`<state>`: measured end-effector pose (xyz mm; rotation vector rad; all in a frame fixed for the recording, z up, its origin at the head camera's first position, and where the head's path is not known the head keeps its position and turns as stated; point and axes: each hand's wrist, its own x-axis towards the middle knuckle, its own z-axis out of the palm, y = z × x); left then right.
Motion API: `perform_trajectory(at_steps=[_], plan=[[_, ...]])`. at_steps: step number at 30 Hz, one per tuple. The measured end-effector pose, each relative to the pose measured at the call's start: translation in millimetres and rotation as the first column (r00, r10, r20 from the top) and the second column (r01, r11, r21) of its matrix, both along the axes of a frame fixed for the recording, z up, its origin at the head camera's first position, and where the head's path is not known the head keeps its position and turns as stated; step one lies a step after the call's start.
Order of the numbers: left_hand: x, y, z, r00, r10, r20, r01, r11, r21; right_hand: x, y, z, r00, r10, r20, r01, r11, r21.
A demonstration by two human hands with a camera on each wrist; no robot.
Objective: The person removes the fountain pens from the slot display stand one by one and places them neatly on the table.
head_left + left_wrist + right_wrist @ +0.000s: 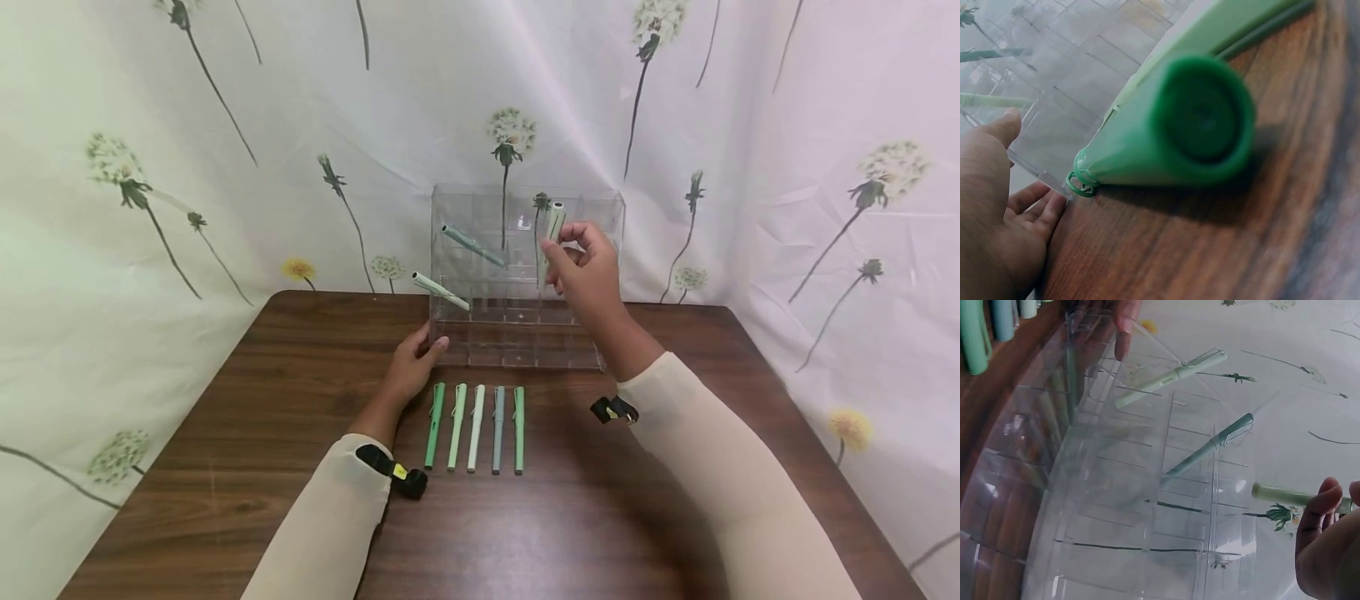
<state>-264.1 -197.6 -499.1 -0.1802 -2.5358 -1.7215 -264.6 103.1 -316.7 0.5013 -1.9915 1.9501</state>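
A clear plastic organizer [510, 364] with many small compartments stands upright at the back of the table. My left hand [408, 365] holds its lower left edge, thumb in front and fingers partly hidden behind. My right hand [588, 271] pinches a pale green pen [556, 221] in front of the organizer's upper right part; in the right wrist view this pen [1282, 495] is apart from the compartments. A teal pen [472, 245] and a light green pen [441, 292] stick out at a slant from compartments on the left.
Several capped pens lie in a row before the organizer: a green pen [434, 427], a light green one, a white pen [476, 428], a grey-blue pen [498, 430] and another green one. Behind the wooden table [300, 375] hangs a dandelion-print cloth [420, 117].
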Motion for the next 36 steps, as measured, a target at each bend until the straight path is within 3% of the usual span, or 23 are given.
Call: perform_trajectory(at_steps=[10, 15, 19, 23, 26, 36], plan=[[-0.4, -0.5, -0.1, 1.0, -0.008, 0.011, 0.008, 1.0, -0.002, 18.8, 12, -25.1, 0.992, 0.083, 0.093, -0.084, 0.996, 0.012], [-0.7, 0.0, -0.3, 1.0, 0.001, 0.018, -0.001, 1.0, 0.008, 23.8, 18, -41.7, 0.991, 0.104, 0.08, -0.108, 0.992, 0.058], [-0.8, 1.0, 0.5, 1.0, 0.008, 0.026, -0.008, 1.0, 0.003, 28.5, 24, -53.9, 0.996, 0.081, 0.025, -0.084, 0.979, 0.187], [0.0, 1.0, 1.5, 1.0, 0.007, 0.023, -0.007, 1.0, -0.002, 33.3, 30, -61.3, 0.998, 0.049, -0.05, -0.027, 0.929, 0.368], [-0.1, 0.7, 1.3, 1.0, 0.006, 0.012, -0.006, 1.0, -0.002, 35.7, 34, -65.0, 0.997, 0.042, -0.069, -0.007, 0.898, 0.439], [0.5, 1.8, 2.1, 1.0, 0.008, 0.012, -0.008, 1.0, -0.006, 40.1, 45, -76.8, 0.999, 0.048, 0.026, -0.055, 0.902, 0.429]])
